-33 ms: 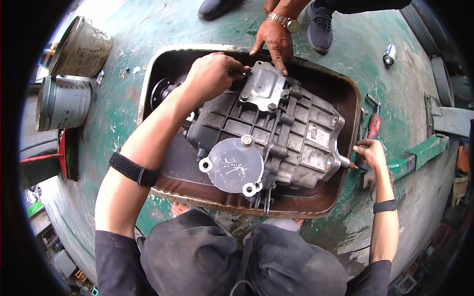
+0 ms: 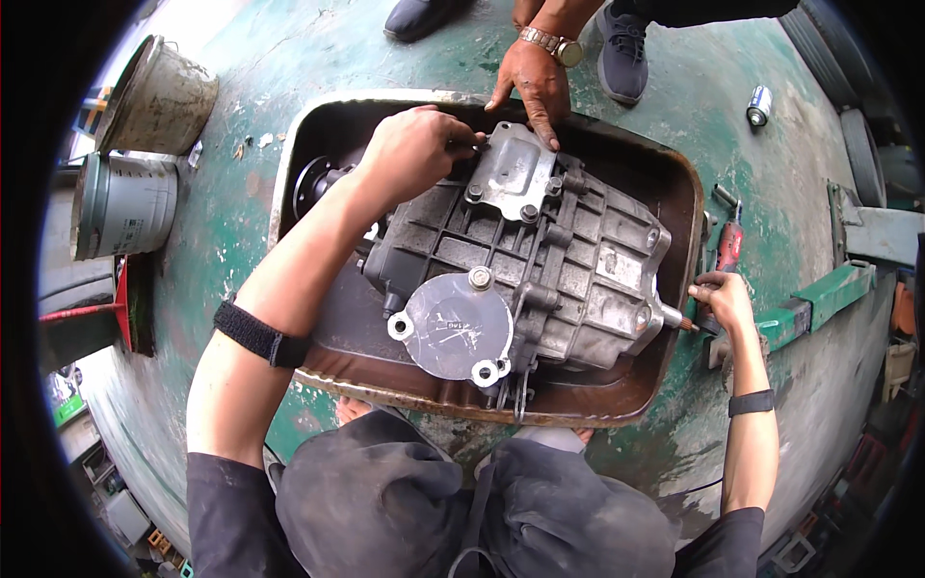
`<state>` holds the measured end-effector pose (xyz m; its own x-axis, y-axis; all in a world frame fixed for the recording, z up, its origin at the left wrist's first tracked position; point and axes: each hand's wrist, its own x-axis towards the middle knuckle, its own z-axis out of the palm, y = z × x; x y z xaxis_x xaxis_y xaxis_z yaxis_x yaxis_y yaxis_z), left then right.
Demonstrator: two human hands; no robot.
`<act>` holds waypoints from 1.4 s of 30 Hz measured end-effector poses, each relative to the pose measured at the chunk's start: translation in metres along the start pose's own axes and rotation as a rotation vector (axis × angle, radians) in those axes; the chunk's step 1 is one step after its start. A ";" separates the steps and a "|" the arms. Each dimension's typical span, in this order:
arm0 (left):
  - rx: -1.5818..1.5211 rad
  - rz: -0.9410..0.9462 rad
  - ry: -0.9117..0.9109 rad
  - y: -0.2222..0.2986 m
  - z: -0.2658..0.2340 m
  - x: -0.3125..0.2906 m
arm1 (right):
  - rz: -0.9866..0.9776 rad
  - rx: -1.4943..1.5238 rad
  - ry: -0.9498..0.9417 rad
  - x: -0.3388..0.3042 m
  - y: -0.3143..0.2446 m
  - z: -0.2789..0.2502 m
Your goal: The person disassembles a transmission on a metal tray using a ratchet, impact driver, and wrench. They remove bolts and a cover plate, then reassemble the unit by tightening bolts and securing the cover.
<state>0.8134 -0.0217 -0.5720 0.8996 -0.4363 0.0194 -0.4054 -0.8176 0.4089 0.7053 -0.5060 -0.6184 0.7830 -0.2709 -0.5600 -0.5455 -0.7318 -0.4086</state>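
Observation:
A grey metal gearbox [image 2: 597, 270] lies in a brown metal tray [image 2: 337, 393]. On its far side sits a rectangular cover plate [image 2: 511, 171] with dark bolts at its near corners. My left hand [image 2: 414, 149] reaches across the housing, fingers pinched at the plate's far left corner; what they hold is hidden. Another person's hand [image 2: 535, 87], wearing a metal watch, presses fingertips on the plate's far edge. Beyond the tray's right side, my right hand [image 2: 725, 297] is closed round the dark rear end of a red and black power ratchet [image 2: 730, 249] on the floor.
A round cover [image 2: 458, 328] is on the gearbox's near side. Two buckets [image 2: 130, 207] stand at left. At right are a spray can [image 2: 759, 106] and a green metal lift arm [image 2: 833, 297]. The other person's shoe [image 2: 624, 53] is beyond the tray.

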 end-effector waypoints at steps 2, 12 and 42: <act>0.020 0.000 -0.020 0.000 0.000 0.002 | -0.006 -0.040 0.003 0.000 -0.002 -0.001; 0.026 -0.032 -0.054 0.002 -0.002 0.006 | -0.030 -0.089 -0.033 -0.003 -0.012 -0.006; -0.089 -0.129 -0.231 0.002 -0.016 0.017 | -0.047 -0.022 -0.037 -0.006 -0.014 -0.006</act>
<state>0.8306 -0.0253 -0.5561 0.8778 -0.4133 -0.2421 -0.2652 -0.8403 0.4728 0.7099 -0.4982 -0.6050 0.7958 -0.2124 -0.5671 -0.5011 -0.7567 -0.4199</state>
